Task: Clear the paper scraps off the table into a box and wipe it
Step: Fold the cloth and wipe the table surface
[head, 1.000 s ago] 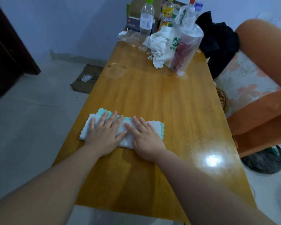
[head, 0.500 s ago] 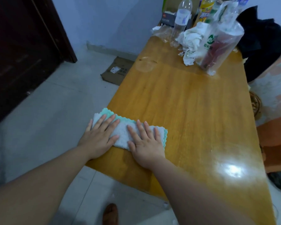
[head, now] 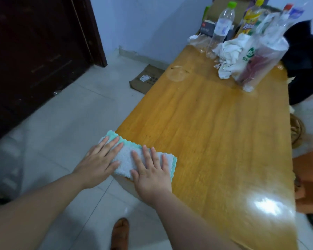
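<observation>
Mint-edged cloth (head: pixel 134 157) overhangs table (head: pixel 215 134) corner | left hand (head: pixel 99 162), right hand (head: pixel 152 170) spread flat, pressing it | risk: cloth slips off the edge

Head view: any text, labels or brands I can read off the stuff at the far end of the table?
Nothing reads cleanly.
Clear plastic bag: green round logo with green characters beneath, too blurred to quote.
Yellow bottle: purple lettering, blurred.
Clear water bottle: pale label, unreadable.
Dark box: small red mark, illegible.
Flattened cardboard on the floor: white sticker, too small.
</observation>
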Tool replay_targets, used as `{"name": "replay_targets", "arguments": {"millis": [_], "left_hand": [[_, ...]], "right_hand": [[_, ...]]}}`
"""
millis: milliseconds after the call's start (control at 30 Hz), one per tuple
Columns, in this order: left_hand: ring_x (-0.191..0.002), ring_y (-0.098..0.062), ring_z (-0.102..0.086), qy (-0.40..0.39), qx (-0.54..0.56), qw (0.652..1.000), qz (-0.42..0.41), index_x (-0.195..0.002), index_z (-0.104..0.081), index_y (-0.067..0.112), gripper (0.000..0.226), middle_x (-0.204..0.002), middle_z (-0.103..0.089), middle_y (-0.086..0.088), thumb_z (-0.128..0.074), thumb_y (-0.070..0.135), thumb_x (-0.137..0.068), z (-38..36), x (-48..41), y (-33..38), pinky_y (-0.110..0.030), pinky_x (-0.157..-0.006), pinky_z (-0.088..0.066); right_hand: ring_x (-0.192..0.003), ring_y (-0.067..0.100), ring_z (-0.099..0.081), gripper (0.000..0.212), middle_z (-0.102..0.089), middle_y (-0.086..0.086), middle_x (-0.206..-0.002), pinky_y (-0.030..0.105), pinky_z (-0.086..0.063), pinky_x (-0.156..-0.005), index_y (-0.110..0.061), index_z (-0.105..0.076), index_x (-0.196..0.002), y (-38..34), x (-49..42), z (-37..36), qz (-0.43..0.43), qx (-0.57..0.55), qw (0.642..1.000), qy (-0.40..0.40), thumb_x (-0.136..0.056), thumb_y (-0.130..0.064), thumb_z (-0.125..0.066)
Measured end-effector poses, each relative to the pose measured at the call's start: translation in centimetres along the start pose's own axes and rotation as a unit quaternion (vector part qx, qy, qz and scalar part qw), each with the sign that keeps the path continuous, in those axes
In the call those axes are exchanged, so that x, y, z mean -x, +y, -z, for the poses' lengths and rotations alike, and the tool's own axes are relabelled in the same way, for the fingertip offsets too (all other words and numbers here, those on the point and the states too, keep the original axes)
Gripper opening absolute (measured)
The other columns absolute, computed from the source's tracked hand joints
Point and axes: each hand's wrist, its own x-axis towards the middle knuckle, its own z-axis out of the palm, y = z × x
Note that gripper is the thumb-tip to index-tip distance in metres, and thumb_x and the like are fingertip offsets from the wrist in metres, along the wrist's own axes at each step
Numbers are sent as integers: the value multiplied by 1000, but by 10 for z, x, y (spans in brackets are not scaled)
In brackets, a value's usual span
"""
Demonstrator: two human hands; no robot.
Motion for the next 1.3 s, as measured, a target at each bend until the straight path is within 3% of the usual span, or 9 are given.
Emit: {"name": "replay_targets", "arguments": {"millis": [133, 267, 367, 400, 500, 600, 867, 1033, 1300], "left_hand": [[-145, -9, 6, -15, 26, 998, 53, -148, -11, 35, 84, -157, -1, 17, 8, 75, -76, 2, 7, 10, -43, -116, -12], [-146, -15, 8, -37, 45, 989, 138, -148, -2, 35, 85, -158, 11, 12, 0, 61, -67, 5, 0, 30, -47, -116, -3], [-146, -20, -3, -19, 52, 974, 220, -150, -4, 27, 81, -160, 7, 1, -15, 68, -81, 2, -16, 42, -54, -114, -4], [-146, -22, -7, -5, 34, 971, 236, -150, -6, 24, 82, -160, 2, -3, -15, 70, -83, 0, -23, 44, -57, -113, -4], [-145, -26, -16, 43, -7, 975, 217, -148, -19, 12, 96, -158, -14, -11, -6, 71, -74, -2, -42, 51, -58, -112, -8], [-145, -27, -18, 52, -24, 985, 162, -147, -20, 4, 98, -157, -17, -12, -3, 69, -76, -1, -65, 50, -51, -115, -12], [-147, -21, -10, 43, -10, 993, 112, -149, -9, 7, 101, -160, -5, -8, 1, 70, -70, 11, -125, 49, -40, -116, -15], [-147, -19, 2, 31, 0, 996, 83, -149, 0, 9, 93, -160, 4, -6, -14, 71, -82, 18, -174, 52, -39, -118, -7], [-147, -20, 6, 32, -6, 998, 49, -149, 1, 8, 88, -160, 4, -8, -22, 65, -87, 25, -238, 64, -40, -119, 2]], "right_hand": [[-144, 18, 24, 65, 19, -6, -158, 46, 25, -106, -37, 7, -148, -1, 4, 1, 9, 10, 1000, -10, -85, -49, 1], [-145, 21, 21, 66, 15, -5, -159, 44, 26, -106, -34, 2, -149, -1, 1, -1, 22, 1, 1000, 20, -85, -49, 0], [-146, 20, 17, 64, 12, -4, -160, 43, 25, -106, -36, -2, -149, 4, -4, 2, 24, 0, 1000, 10, -87, -49, -4], [-148, 22, 9, 63, 4, -2, -161, 43, 21, -108, -37, -9, -149, 5, -8, 2, 19, 1, 1000, 19, -88, -49, -9], [-136, 27, -42, 54, -46, 2, -146, 45, -12, -108, -39, -48, -133, 8, -19, 5, -45, 12, 997, 69, -83, -51, -34], [-126, 26, -54, 51, -59, -1, -135, 45, -22, -102, -41, -57, -124, 15, -33, 9, -87, 3, 993, 86, -77, -53, -43], [-131, 28, -48, 58, -53, -2, -140, 48, -18, -104, -40, -52, -130, 43, -76, 31, -175, -10, 979, 103, -81, -67, -37], [-148, 22, 11, 66, 2, -4, -161, 45, 15, -112, -43, -9, -147, 66, -100, 44, -179, -45, 976, 111, -87, -68, -22], [-148, 19, 8, 69, 1, -7, -161, 45, 7, -118, -46, -8, -146, 102, -137, 66, -224, -23, 969, 105, -83, -71, -19]]}}
